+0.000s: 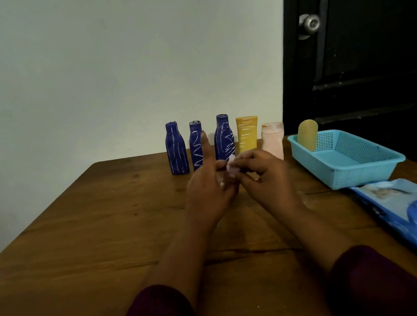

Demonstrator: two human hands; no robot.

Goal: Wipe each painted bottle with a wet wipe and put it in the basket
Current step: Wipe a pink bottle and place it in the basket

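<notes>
Wet wipe [231, 166] pinched between left hand [206, 187] and right hand [262, 174] above worktop [80, 242], apparently being opened out for the painted bottles [176, 149] behind.

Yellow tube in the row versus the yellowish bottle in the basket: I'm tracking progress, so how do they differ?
The yellow tube stands on the table in the row; the yellowish bottle stands in the blue basket. The tube carries white scribbles; the bottle shows none. The tube's top is flat, the bottle's rounded. Both stand roughly upright.
</notes>
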